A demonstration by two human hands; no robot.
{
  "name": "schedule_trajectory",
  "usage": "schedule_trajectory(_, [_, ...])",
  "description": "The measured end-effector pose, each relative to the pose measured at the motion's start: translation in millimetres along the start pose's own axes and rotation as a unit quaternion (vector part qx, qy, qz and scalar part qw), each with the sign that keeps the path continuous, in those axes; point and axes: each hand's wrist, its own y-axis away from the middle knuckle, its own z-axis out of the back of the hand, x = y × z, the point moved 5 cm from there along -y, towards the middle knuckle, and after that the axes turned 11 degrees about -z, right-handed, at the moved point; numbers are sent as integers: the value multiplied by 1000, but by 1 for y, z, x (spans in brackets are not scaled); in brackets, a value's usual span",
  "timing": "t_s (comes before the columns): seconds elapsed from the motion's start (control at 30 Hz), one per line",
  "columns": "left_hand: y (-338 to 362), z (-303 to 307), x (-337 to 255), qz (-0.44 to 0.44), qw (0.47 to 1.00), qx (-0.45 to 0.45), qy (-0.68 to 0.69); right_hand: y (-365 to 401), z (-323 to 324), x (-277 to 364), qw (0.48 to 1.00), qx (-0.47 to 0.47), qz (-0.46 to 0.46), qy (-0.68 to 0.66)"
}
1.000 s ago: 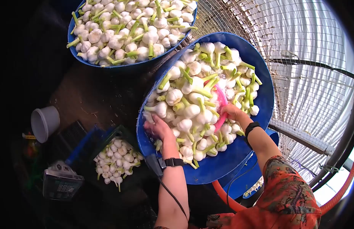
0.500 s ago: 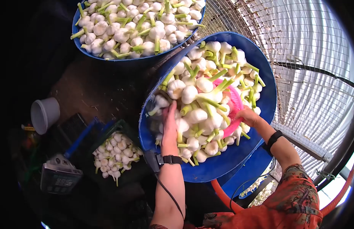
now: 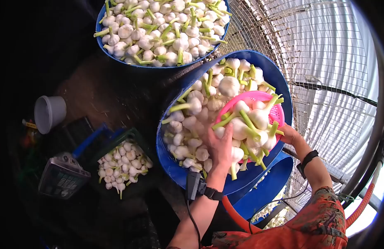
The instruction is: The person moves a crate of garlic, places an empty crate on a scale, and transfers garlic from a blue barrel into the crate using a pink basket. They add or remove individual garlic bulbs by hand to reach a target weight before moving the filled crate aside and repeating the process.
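A pink perforated basket (image 3: 276, 111), heaped with garlic bulbs (image 3: 260, 119) with cut green stems, is tilted above the right part of a large blue tub (image 3: 175, 168). My right hand (image 3: 288, 135) is closed on the basket's right rim. At its lower left side is my left hand (image 3: 221, 145), thumb against the bulbs and the other fingers partly hidden along the basket's edge. More garlic (image 3: 185, 141) lies in the tub under and beside the basket.
Another blue tub (image 3: 129, 62) full of garlic stands at the top. Left are a white bucket (image 3: 50, 114), a scale-like device with a keypad (image 3: 63, 176) and a dark crate (image 3: 136, 139) holding garlic. Wire mesh (image 3: 324, 99) rises at right; a cable (image 3: 193, 220) hangs from my left wrist.
The basket has come up out of the garlic, with bulbs heaped in it. My left hand has moved right, from the loose bulbs to the basket's side; my right hand keeps its rim.
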Motion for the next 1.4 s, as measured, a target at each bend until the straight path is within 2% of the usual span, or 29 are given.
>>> schedule_trajectory(0.07, [11,-1,-7,-6,999,-14,-30,2,10,11,995,4,28,93])
schedule_trajectory(0.1, [15,2,-13,-6,998,-30,-63,6,3,19,995,6,31,99])
schedule_trajectory(0.17, [17,4,-18,-15,999,-43,-4,12,-12,30,998,19,-5,65])
schedule_trajectory(0.2, [18,8,-21,6,998,-56,-14,4,2,35,947,13,40,318])
schedule_trajectory(0.23, [19,13,-32,28,997,-70,-24,4,2,40,944,19,43,326])
schedule_trajectory(0.27, [25,13,-47,17,989,-89,115,2,-1,45,928,14,52,369])
schedule_trajectory(0.3, [24,16,-42,13,987,-105,120,-1,-9,49,909,13,61,413])
schedule_trajectory(0.37, [15,31,-23,9,992,-127,12,11,-37,64,907,20,80,413])
schedule_trajectory(0.43, [23,49,-47,13,988,-144,-47,10,-36,78,845,9,87,527])
schedule_trajectory(0.5, [24,56,-45,-21,988,-153,31,18,-46,99,843,-27,67,533])
schedule_trajectory(0.53, [34,64,-59,-13,984,-178,-21,22,-59,102,927,37,31,373])
schedule_trajectory(0.57, [40,71,-68,-11,984,-175,34,28,-72,108,975,96,-9,199])
schedule_trajectory(0.63, [47,86,-81,-59,982,-134,116,69,-148,124,926,112,44,357])
schedule_trajectory(0.67, [53,97,-87,-65,981,-138,124,81,-171,129,936,115,32,330])
schedule_trajectory(0.8, [77,164,-124,-107,950,-167,242,113,-245,138,925,89,34,367])
schedule_trajectory(0.87, [83,207,-130,-124,937,-164,282,128,-296,121,923,109,39,367])
schedule_trajectory(0.9, [89,232,-131,-113,940,-173,272,134,-319,111,923,129,39,361])
schedule_trajectory(0.97, [99,279,-130,-82,925,-134,344,134,-354,82,912,114,29,392])
schedule_trajectory(1.03, [103,326,-115,-47,918,-102,381,123,-373,46,926,96,0,366])
schedule_trajectory(1.1, [107,368,-98,-61,910,-28,410,91,-375,9,914,134,-66,376])
schedule_trajectory(1.13, [113,391,-90,-12,909,-36,415,92,-397,-13,912,138,-86,377])
schedule_trajectory(1.17, [118,411,-80,39,906,-44,419,92,-420,-38,910,140,-108,376])
schedule_trajectory(1.23, [120,448,-50,57,894,2,445,45,-420,-79,894,92,-101,427])
schedule_trajectory(1.3, [131,484,-35,68,904,-12,422,37,-458,-108,849,20,-69,524])
schedule_trajectory(1.37, [112,516,32,98,883,-3,460,44,-514,-132,825,-3,-54,563])
schedule_trajectory(1.4, [106,532,48,92,886,-10,455,35,-528,-143,827,22,-83,555])
